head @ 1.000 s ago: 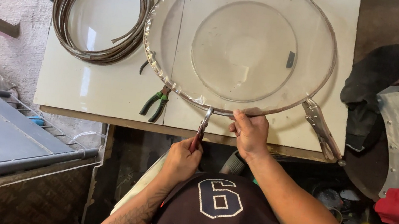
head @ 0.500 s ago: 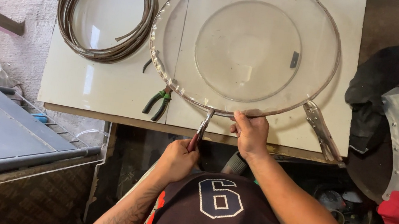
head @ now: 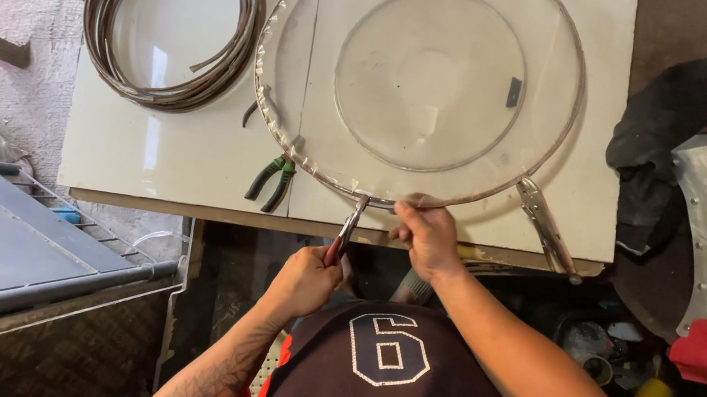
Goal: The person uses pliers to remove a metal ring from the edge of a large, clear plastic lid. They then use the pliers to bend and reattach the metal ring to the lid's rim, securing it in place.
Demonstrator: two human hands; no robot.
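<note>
1. Little has moved since the earlier frames: both my hands stay at the near rim of the clear round lid [head: 429, 76], and only my view has shifted slightly.
2. My left hand [head: 304, 278] keeps a clenched grip on the red-handled pliers [head: 347, 228], whose nose bites the metal rim band [head: 376, 200] at the lid's near edge.
3. My right hand [head: 426, 235] pinches that band just beside the pliers, pressing it to the lid.
4. As I judge it, the band already runs around most of the lid, held on the right by locking pliers [head: 547, 226]; the near joint looks unfinished.
5. Green-handled pliers [head: 272, 182] and a coil of metal strip [head: 175, 16] lie unused on the white surface [head: 168, 156].
</note>
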